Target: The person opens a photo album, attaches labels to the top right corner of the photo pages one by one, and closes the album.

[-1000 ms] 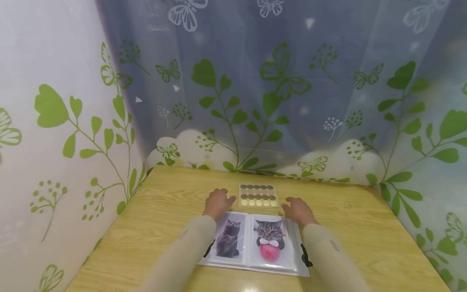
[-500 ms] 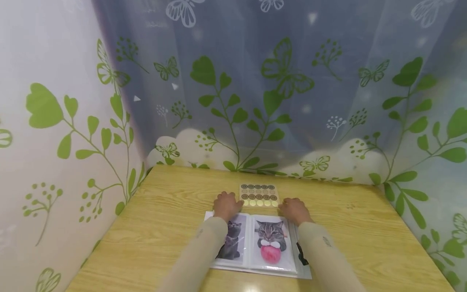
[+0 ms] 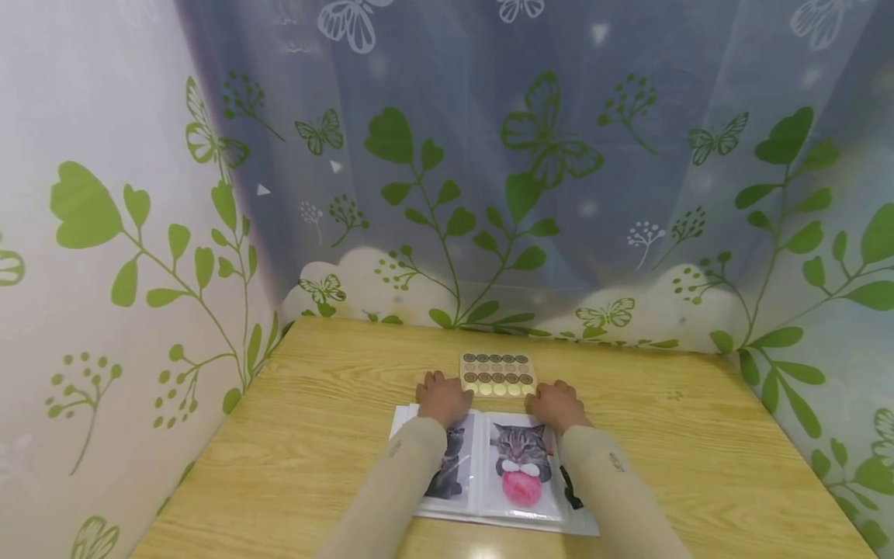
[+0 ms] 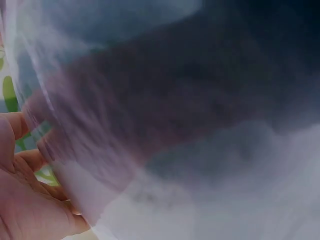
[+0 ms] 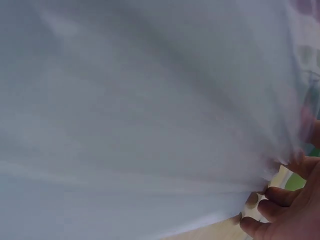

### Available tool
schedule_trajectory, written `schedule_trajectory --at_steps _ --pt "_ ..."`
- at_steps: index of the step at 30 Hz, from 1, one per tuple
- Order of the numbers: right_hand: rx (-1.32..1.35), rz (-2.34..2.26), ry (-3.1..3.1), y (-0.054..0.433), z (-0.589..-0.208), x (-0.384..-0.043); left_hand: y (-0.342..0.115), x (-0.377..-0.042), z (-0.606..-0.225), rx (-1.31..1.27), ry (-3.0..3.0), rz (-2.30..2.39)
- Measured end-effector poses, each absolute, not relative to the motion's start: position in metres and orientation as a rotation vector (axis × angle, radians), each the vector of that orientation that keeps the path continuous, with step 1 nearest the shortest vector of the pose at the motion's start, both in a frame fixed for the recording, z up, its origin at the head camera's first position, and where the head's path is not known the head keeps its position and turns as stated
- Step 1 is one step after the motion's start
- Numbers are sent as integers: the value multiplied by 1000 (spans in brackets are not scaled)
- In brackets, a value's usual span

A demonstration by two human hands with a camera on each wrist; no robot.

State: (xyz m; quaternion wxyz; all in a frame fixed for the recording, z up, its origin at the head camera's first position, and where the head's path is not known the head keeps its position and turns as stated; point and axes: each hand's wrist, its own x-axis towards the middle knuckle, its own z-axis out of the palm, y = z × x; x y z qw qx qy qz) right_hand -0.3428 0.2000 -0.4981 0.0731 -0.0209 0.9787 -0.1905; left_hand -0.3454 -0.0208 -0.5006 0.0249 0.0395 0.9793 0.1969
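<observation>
An open photo album (image 3: 477, 473) lies on the table. Its left page carries a grey cat photo (image 3: 447, 473), partly covered by my left sleeve; its right page shows a tabby cat with a pink ball (image 3: 522, 487). Just beyond the album lies a small sheet of round stickers (image 3: 497, 374) in dark, tan and yellowish rows. My left hand (image 3: 445, 400) is at the sheet's near left corner, thumb right by its edge. At the near right corner is my right hand (image 3: 557, 404), its thumb close to the sheet. Pages fill most of both wrist views, with loosely bent fingers (image 5: 272, 210) beside them.
The wood-grain table (image 3: 328, 404) runs back to a hanging cloth (image 3: 594, 233) with green leaves and butterflies. Similar patterned cloth (image 3: 140, 349) closes the left side, and more hangs at the right. A black strap (image 3: 571, 489) shows beside my right sleeve.
Both hands have moved inward, toward the near corners of the sticker sheet. My left sleeve now covers more of the album's left page. The album and the sheet lie about where they were.
</observation>
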Motion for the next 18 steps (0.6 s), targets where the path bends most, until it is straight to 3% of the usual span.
schedule_trajectory --at_steps 18 --pt "104 -1030 2988 190 -479 -331 -27 -339 -492 76 3145 932"
